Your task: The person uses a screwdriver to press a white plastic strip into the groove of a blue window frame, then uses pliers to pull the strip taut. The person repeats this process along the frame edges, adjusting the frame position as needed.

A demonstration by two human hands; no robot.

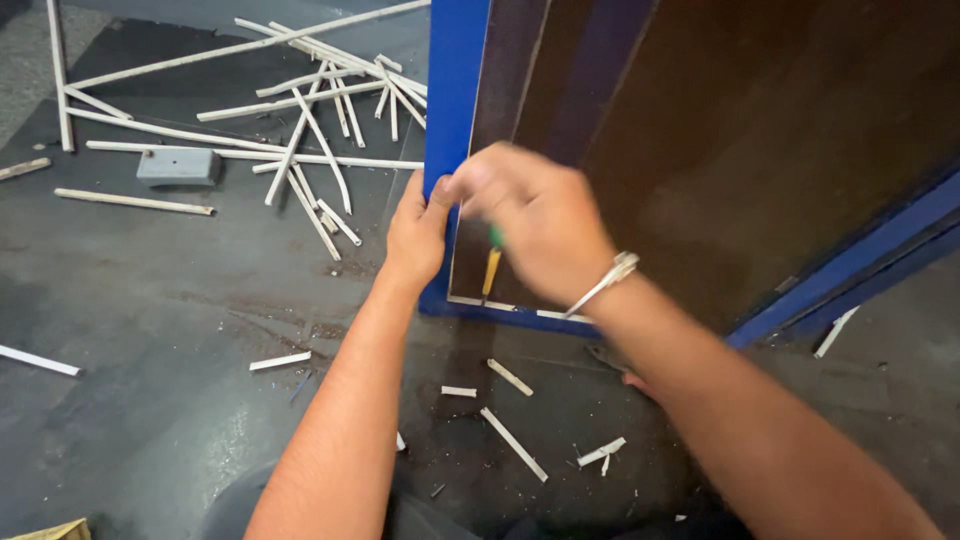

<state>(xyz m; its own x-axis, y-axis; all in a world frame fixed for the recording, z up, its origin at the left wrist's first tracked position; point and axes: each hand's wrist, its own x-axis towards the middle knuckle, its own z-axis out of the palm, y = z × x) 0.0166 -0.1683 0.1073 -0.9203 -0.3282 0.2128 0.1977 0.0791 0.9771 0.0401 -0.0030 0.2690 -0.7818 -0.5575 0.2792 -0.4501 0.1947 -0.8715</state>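
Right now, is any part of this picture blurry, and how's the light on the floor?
In the head view, the right hand is smeared by motion blur, as is the green-and-yellow-handled tool it holds; the left hand on the blue panel edge is sharper. The scattered white strips are crisp. The dark grey floor shows soft, even light with a faint sheen, no hard shadows.

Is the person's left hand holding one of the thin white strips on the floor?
No, the left hand grips the blue panel edge; the thin white strips lie apart on the floor.
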